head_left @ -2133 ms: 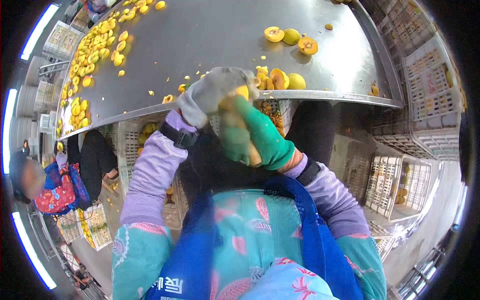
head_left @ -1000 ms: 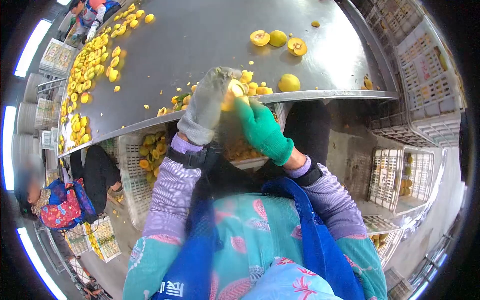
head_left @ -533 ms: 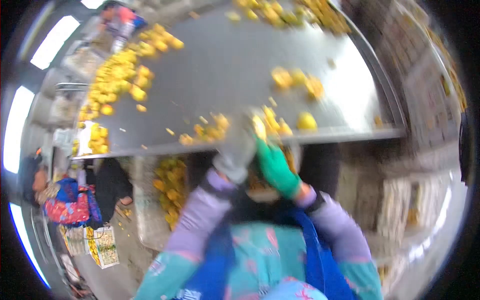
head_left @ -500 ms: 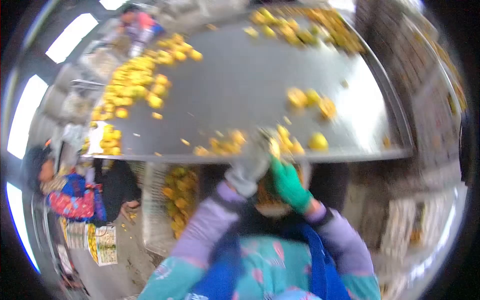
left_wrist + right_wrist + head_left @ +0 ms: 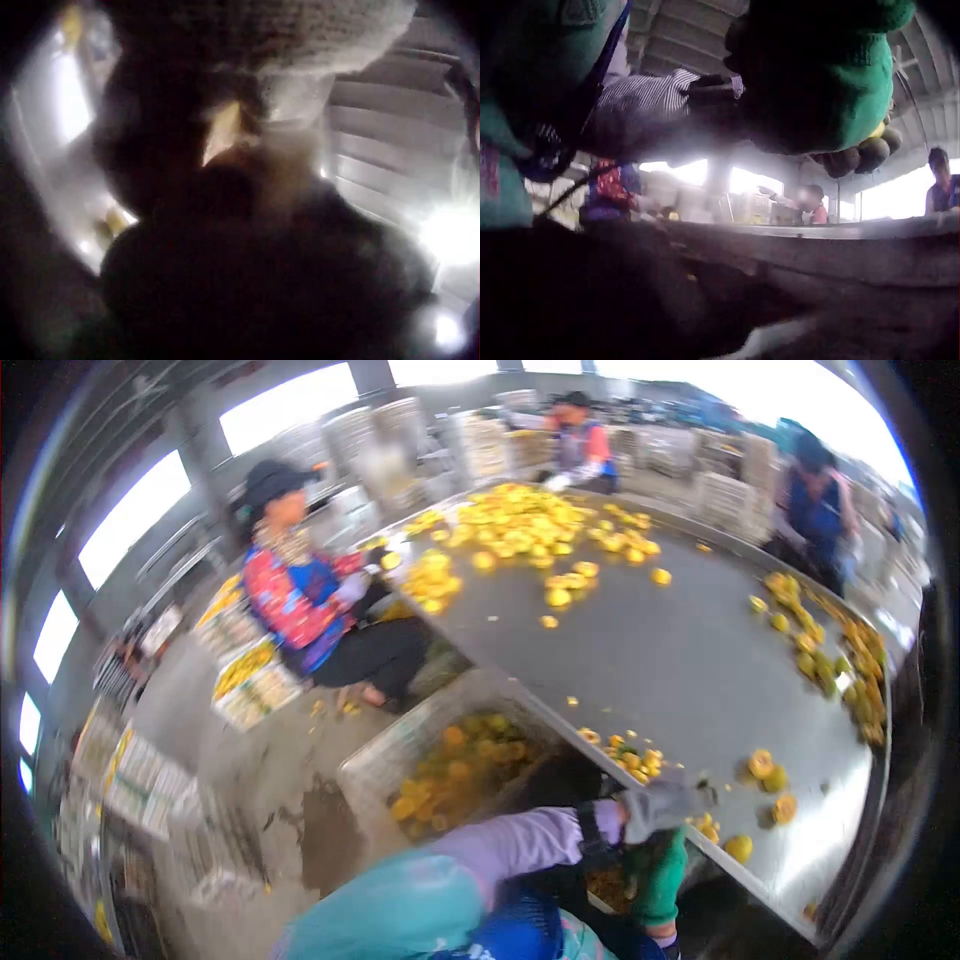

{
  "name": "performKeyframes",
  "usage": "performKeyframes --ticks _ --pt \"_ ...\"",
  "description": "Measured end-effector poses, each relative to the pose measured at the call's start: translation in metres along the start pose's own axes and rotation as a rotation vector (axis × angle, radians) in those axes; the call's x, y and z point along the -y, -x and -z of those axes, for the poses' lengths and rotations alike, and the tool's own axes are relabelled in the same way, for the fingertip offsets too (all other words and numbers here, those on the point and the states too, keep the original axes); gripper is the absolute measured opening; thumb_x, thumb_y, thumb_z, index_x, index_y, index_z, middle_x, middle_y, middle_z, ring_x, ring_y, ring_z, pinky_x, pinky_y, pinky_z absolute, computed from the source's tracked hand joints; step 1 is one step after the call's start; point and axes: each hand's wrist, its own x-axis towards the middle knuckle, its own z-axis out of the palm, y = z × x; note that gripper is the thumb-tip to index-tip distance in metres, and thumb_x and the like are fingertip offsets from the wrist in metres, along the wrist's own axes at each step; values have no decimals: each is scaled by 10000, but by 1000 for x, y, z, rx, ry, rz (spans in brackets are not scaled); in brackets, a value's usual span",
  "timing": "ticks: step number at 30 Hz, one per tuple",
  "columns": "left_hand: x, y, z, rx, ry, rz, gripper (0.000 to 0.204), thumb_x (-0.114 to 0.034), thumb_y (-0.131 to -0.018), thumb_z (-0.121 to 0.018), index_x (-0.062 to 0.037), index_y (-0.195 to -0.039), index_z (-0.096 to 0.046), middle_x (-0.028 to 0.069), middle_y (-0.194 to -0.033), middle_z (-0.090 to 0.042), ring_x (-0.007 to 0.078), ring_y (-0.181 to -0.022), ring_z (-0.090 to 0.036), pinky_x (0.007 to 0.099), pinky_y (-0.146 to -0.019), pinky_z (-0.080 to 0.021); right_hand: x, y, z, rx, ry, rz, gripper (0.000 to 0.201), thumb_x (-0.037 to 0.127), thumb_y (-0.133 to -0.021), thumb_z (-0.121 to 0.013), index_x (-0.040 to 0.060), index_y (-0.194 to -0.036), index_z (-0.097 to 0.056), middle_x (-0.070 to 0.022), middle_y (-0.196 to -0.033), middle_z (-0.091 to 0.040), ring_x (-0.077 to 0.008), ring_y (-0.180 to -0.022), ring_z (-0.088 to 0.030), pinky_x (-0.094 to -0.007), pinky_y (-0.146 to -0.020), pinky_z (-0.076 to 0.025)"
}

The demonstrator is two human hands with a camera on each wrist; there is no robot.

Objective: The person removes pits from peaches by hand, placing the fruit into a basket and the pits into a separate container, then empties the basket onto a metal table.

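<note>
My left hand (image 5: 658, 807), in a grey knit glove, holds a yellow peach at the table's near edge. Little of that fruit shows: a pale yellow piece (image 5: 225, 133) between dark fingers in the left wrist view, and a yellow sliver (image 5: 877, 132) by grey fingertips in the right wrist view. Just below it in the head view, my right hand (image 5: 662, 878), in a green glove, is curled close against the left; I cannot tell what its hidden fingers hold. Beside the hands on the metal table (image 5: 640, 650) lie a whole peach (image 5: 738, 847) and cut pieces (image 5: 640, 762).
Peach halves (image 5: 784, 808) lie farther right, with a yellow heap (image 5: 520, 525) at the far end. A white crate (image 5: 370, 775) of peaches stands on the floor left of my knees. Another person (image 5: 300, 575) sits at the left edge; two more work across the table.
The head view has swung left and up, bringing other people into sight and shifting my hands to the lower right. Grey and green gloves stay together at the table edge.
</note>
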Motion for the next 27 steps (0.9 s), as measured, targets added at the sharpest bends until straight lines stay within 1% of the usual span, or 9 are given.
performKeyframes --ticks 1,4,7,14,16,18,21,24,27 --pt "-11 0 10 -28 124 143 162 -165 -877 -565 -11 -923 -584 104 -754 -572 181 -697 -548 365 -643 -457 20 2 -30 -33 -505 -141 443 355 -1033 -363 -10 -1201 -550 -57 -1086 -614 -194 -969 -577 -348 -826 -446" --pt "-46 11 35 -31 237 443 195 -186 -866 -568 2 -921 -576 127 -775 -595 217 -692 -567 400 -632 -456 -2 -11 -15 211 -154 -154 488 391 -1027 -366 8 -1299 -497 -67 -1185 -579 -179 -1066 -544 -321 -932 -422" --pt "-69 17 79 14 -168 535 232 -219 -856 -594 9 -865 -554 153 -813 -619 236 -729 -589 404 -626 -450 -2 -16 -39 284 -268 -283 491 393 -1023 -383 23 -1333 -475 -76 -1235 -557 -164 -1100 -531 -300 -950 -420" --pt "-51 42 109 -403 -237 278 215 -228 -818 -602 -23 -879 -622 164 -789 -640 346 -766 -642 418 -651 -490 -41 -59 -56 444 -188 -262 519 419 -1020 -359 26 -1339 -472 -69 -1227 -572 -157 -1074 -565 -284 -905 -465" --pt "-57 42 131 -122 -320 366 167 -210 -799 -613 -54 -851 -640 133 -809 -651 321 -775 -648 398 -651 -495 -44 -79 -48 928 -553 -469 513 455 -997 -402 48 -1293 -502 -76 -1152 -589 -158 -950 -590 -306 -780 -499" --pt "-44 40 144 146 -693 174 122 -196 -783 -618 -89 -825 -658 102 -818 -660 296 -778 -654 376 -652 -497 19 -27 -124 247 -391 -468 493 491 -981 -421 69 -1184 -576 -75 -983 -644 -149 -760 -618 -301 -609 -514" --pt "-6 42 149 453 -1323 -259 81 -186 -768 -623 -137 -797 -681 65 -823 -668 262 -779 -658 346 -656 -494 -1 -28 -122 150 -320 -486 443 513 -970 -432 119 -1075 -604 -19 -775 -623 -131 -534 -544 -275 -424 -428" --pt "15 42 144 410 -980 -109 97 -179 -762 -640 -121 -834 -670 61 -788 -654 256 -735 -635 352 -648 -478 -32 -55 -77 601 -454 -708 416 510 -969 -439 145 -1092 -596 31 -735 -597 -105 -471 -502 -250 -367 -380" --pt "111 44 126 165 -328 20 214 -165 -766 -661 -46 -942 -633 83 -724 -627 280 -658 -599 382 -633 -464 -22 -51 -81 890 -737 -735 431 512 -967 -440 155 -1158 -587 38 -803 -606 -110 -539 -543 -243 -419 -437"
